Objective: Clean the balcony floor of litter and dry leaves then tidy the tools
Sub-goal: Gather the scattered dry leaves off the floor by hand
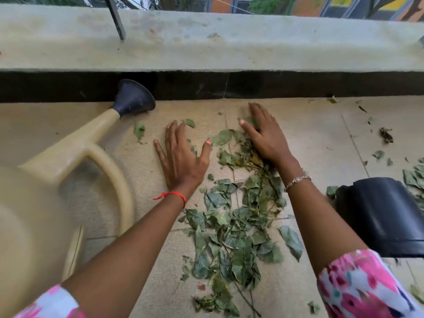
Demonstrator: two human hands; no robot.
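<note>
Balcony floor (309,134), leaves (234,237) partly hidden under right hand (263,136).

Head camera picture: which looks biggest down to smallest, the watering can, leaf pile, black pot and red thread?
1. Watering can: looks largest, but it is nearest the camera and cut off by the edge.
2. Leaf pile.
3. Black pot: partly out of the picture, so its place below the pile is unsure.
4. Red thread: clearly smallest.

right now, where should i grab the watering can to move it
Probably the arched handle of the watering can, coming from the side nearest the left hand. The loop stands clear of the body, leaving a gap to hook through; the long spout would lever awkwardly.
</note>
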